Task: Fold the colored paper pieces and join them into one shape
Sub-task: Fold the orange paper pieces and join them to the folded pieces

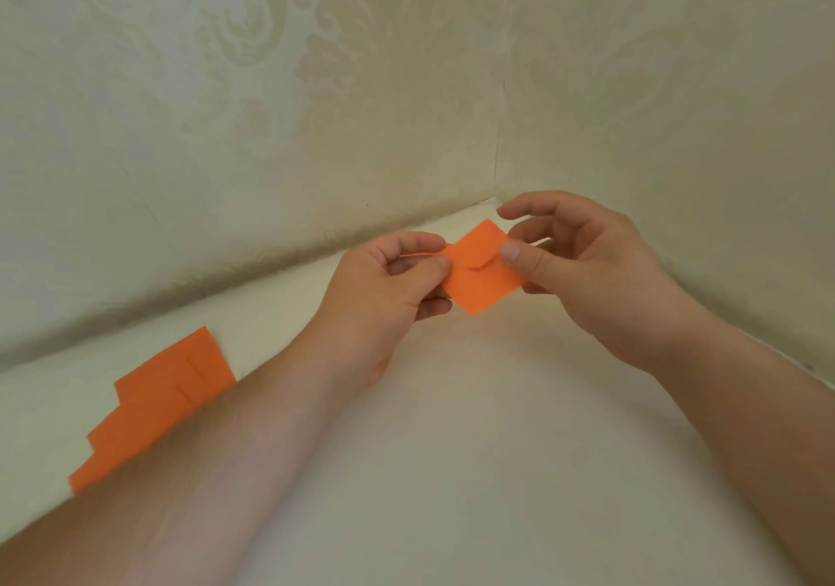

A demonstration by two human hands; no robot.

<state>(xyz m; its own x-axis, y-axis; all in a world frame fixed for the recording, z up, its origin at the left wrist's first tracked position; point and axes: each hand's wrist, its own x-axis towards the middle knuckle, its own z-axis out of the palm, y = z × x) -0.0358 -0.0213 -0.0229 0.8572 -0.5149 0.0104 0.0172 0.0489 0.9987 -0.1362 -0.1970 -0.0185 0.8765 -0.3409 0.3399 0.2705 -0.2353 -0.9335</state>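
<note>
Head view. Folded orange paper piece (480, 269) held above white tabletop (452, 427), near wall corner: pinched at left edge by left hand (388, 287), at right edge by right hand (583, 269) (index finger lifted clear). Stack of orange paper pieces (158, 404) lying flat, well left of folded piece, partly under left forearm.

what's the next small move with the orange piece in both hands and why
Probably press the raised flap flat: the folded orange piece is pinched by the left hand and the right hand, and its small flap near the right thumb stands up.
</note>
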